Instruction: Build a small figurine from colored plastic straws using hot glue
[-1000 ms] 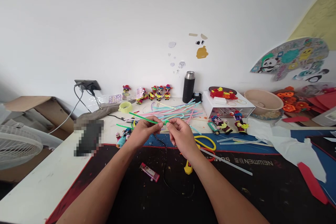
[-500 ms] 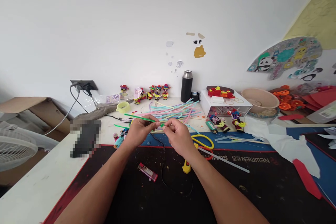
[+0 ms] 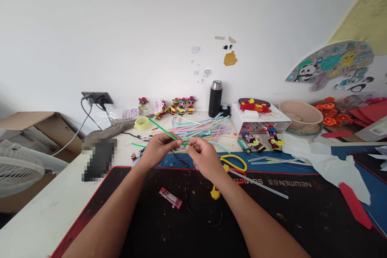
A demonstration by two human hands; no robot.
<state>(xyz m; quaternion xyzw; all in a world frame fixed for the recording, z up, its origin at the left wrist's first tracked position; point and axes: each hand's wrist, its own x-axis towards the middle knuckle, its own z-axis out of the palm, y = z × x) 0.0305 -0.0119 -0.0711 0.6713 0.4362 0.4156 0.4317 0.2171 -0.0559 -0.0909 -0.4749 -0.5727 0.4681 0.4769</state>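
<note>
A thin green pipe cleaner slants up and leftward from between my two hands, above the back edge of the black mat. My left hand pinches it between thumb and fingers. At its lower end, a small bunched green part shows between the fingertips, and my right hand pinches there with thumb and forefinger. The fingertips of both hands almost touch. The exact shape of the green end is mostly hidden by my fingers. Another green strand lies on the table left of my left hand.
Pastel strips lie heaped behind my hands. A pink lighter and a yellow-handled tool rest on the black mat. Farther back stand small dolls, a black flask and a white box.
The free end of the green pipe cleaner has swung upward and now slants more steeply. My left hand has turned slightly, and my right fingertips have shifted a little left.
</note>
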